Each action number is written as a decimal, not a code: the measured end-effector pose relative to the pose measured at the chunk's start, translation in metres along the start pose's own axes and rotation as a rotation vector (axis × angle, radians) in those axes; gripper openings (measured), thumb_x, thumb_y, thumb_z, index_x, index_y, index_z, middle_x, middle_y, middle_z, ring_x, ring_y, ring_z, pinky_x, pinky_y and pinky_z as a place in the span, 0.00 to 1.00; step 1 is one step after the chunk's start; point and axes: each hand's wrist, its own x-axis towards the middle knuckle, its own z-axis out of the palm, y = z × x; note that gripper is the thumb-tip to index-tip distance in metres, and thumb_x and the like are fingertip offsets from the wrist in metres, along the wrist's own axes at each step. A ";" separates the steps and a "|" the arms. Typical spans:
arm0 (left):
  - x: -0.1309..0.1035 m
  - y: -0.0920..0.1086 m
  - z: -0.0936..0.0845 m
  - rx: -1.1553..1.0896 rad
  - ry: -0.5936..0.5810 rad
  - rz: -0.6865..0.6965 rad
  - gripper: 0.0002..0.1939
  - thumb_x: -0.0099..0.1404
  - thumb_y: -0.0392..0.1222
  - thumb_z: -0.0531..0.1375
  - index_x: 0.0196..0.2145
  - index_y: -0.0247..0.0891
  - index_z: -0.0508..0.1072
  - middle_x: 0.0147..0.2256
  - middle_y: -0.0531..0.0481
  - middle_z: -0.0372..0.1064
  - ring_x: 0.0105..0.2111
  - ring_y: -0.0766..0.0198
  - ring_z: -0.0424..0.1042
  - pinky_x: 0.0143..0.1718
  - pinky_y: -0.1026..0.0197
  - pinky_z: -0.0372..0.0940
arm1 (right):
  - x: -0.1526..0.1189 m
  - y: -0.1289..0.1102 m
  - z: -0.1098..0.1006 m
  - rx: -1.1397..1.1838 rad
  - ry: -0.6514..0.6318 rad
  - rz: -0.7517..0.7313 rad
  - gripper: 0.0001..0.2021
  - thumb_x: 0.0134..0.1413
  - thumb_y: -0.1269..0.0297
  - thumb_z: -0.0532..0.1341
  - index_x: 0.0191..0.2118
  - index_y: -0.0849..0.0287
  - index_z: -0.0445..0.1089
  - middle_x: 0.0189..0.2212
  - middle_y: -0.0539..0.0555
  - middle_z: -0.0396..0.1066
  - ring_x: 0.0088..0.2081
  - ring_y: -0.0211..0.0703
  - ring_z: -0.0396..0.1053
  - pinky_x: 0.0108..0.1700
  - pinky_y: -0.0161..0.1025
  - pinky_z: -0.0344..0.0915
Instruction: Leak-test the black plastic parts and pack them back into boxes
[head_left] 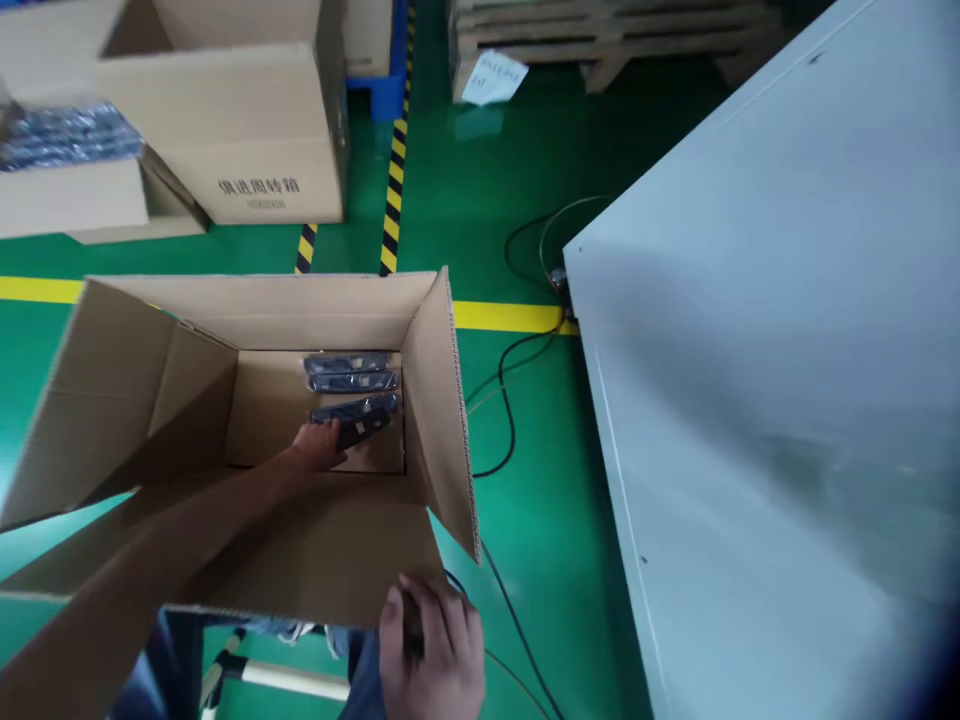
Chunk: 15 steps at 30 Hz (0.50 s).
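An open cardboard box [259,410] stands in front of me with its flaps spread. Inside, my left hand [319,446] grips one end of a dark, flat part in a clear bag [364,428] near the box floor. Beside it lies another bagged dark part [352,408], close to or touching it. Two more bagged dark parts [352,381] rest together at the far side of the box bottom. At the near flap [322,560], my right hand [433,645] has its fingers curled over the edge by the corner, thumb on the left.
A large pale cabinet or panel [750,360] fills the right side. Black cables [511,420] run over the green floor. Behind are another carton [262,130], a box of bagged parts [75,195] and a wooden pallet [615,45]. A white tube frame [292,680] is below.
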 end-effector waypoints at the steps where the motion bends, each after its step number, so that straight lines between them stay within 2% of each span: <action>1: -0.016 -0.001 -0.018 -0.029 0.028 -0.026 0.27 0.70 0.53 0.63 0.60 0.33 0.69 0.50 0.37 0.77 0.50 0.48 0.78 0.53 0.45 0.71 | 0.003 -0.002 0.002 0.002 0.027 0.011 0.06 0.68 0.61 0.63 0.45 0.57 0.75 0.39 0.57 0.78 0.42 0.49 0.72 0.46 0.46 0.67; 4: -0.074 -0.002 -0.068 -0.130 0.165 -0.073 0.29 0.69 0.52 0.63 0.61 0.36 0.66 0.47 0.39 0.80 0.48 0.47 0.80 0.49 0.52 0.71 | 0.009 -0.005 0.009 -0.041 0.125 0.015 0.12 0.72 0.56 0.58 0.45 0.57 0.76 0.40 0.59 0.77 0.42 0.51 0.71 0.45 0.48 0.64; 6: -0.122 0.001 -0.086 -0.203 0.267 -0.070 0.27 0.70 0.52 0.60 0.61 0.40 0.63 0.49 0.43 0.79 0.48 0.51 0.80 0.48 0.56 0.70 | 0.010 -0.006 0.011 -0.090 0.195 0.012 0.18 0.73 0.51 0.57 0.51 0.59 0.75 0.44 0.63 0.77 0.48 0.56 0.71 0.49 0.51 0.64; 7: -0.148 0.004 -0.089 -0.275 0.321 -0.060 0.25 0.71 0.52 0.59 0.60 0.41 0.63 0.48 0.45 0.79 0.47 0.53 0.80 0.47 0.57 0.70 | 0.009 -0.007 0.009 -0.093 0.228 0.006 0.20 0.72 0.48 0.57 0.54 0.60 0.74 0.47 0.65 0.76 0.51 0.58 0.71 0.51 0.54 0.64; 9: -0.202 0.017 -0.081 -0.502 0.431 -0.017 0.23 0.70 0.54 0.59 0.57 0.42 0.63 0.45 0.48 0.79 0.43 0.57 0.80 0.45 0.59 0.70 | 0.006 -0.015 0.001 -0.011 0.263 0.006 0.24 0.71 0.47 0.58 0.59 0.61 0.71 0.51 0.67 0.75 0.56 0.61 0.70 0.56 0.58 0.65; 11: -0.253 0.035 -0.060 -0.771 0.514 0.058 0.23 0.67 0.55 0.62 0.54 0.42 0.64 0.42 0.49 0.78 0.40 0.57 0.79 0.43 0.58 0.71 | 0.000 -0.034 -0.013 0.210 0.222 0.053 0.23 0.71 0.49 0.58 0.63 0.59 0.69 0.53 0.65 0.75 0.56 0.57 0.72 0.57 0.56 0.69; 13: -0.297 0.054 -0.033 -0.956 0.517 0.140 0.24 0.63 0.54 0.65 0.52 0.41 0.66 0.42 0.49 0.77 0.40 0.57 0.77 0.42 0.57 0.71 | -0.006 -0.062 -0.031 0.493 0.140 0.158 0.23 0.73 0.51 0.55 0.66 0.55 0.66 0.55 0.62 0.76 0.54 0.52 0.75 0.54 0.51 0.73; 15: -0.331 0.067 -0.005 -1.069 0.465 0.181 0.25 0.62 0.51 0.66 0.52 0.41 0.66 0.42 0.48 0.77 0.40 0.57 0.77 0.42 0.57 0.72 | -0.012 -0.093 -0.049 0.720 0.074 0.281 0.24 0.72 0.47 0.55 0.65 0.53 0.69 0.54 0.60 0.78 0.51 0.49 0.77 0.50 0.47 0.76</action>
